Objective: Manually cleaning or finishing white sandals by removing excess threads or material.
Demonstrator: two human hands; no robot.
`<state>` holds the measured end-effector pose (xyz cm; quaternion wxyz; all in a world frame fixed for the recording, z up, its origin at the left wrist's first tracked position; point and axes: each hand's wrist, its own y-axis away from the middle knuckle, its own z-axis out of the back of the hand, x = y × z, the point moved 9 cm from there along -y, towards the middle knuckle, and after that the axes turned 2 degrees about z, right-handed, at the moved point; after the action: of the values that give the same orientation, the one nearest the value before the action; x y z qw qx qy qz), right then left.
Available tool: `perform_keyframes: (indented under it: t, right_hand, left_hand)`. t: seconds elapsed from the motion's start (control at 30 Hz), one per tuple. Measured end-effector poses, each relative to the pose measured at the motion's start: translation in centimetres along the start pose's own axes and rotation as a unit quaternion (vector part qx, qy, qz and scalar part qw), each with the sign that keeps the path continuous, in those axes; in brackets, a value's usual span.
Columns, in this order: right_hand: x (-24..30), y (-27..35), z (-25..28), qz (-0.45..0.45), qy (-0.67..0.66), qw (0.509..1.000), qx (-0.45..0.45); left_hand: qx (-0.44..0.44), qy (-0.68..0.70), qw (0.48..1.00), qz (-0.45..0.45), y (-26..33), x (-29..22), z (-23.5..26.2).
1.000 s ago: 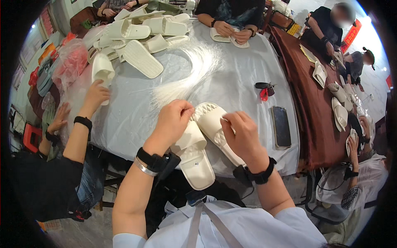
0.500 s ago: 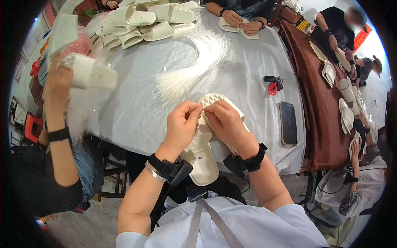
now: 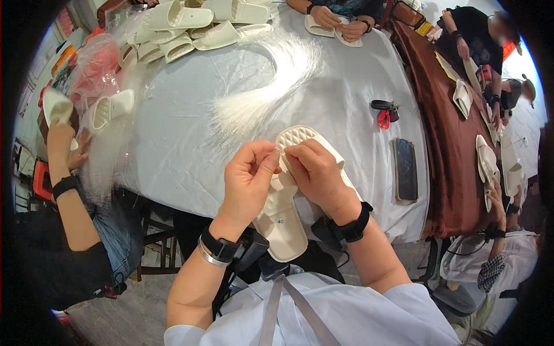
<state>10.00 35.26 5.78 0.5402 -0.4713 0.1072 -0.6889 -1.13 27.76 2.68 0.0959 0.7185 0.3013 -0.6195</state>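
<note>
A cream slipper (image 3: pixel 284 233) lies with one end pointing towards me at the table's near edge. Under my hands, a second cream slipper (image 3: pixel 296 134) with a quilted-looking footbed rests against it. My left hand (image 3: pixel 251 168) has its thumb and forefinger pinched together just above the pair. Close beside it, my right hand (image 3: pixel 317 173) is closed too, its fingertips nearly meeting the left ones. Whatever they pinch is too fine to make out. Beyond my hands a sheaf of thin, clear white strands (image 3: pixel 248 112) spreads over the table.
Cream slippers (image 3: pixel 210 37) are piled at the far left, near clear plastic bags (image 3: pixel 95 69). A phone (image 3: pixel 405 169) and a small black-and-red object (image 3: pixel 384 113) lie to my right. Co-workers handle slippers on the left, across and at the brown-covered table (image 3: pixel 444 173).
My hands keep their pinch over the slippers and have barely shifted. The co-worker on the left has lowered a slipper onto the plastic and now holds another one farther left.
</note>
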Motion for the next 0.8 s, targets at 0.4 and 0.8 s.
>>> perform_keyframes:
  t: [0.4,0.8]
  right_hand:
    - [0.1,0.2,0.4,0.005,-0.022,0.999,-0.027]
    - [0.1,0.1,0.5,0.011,-0.018,0.999,-0.029]
  left_hand:
    - [0.01,-0.007,0.997,0.079,0.2,1.8,-0.1]
    - [-0.025,-0.162,0.986,-0.021,-0.1,-0.5,0.7]
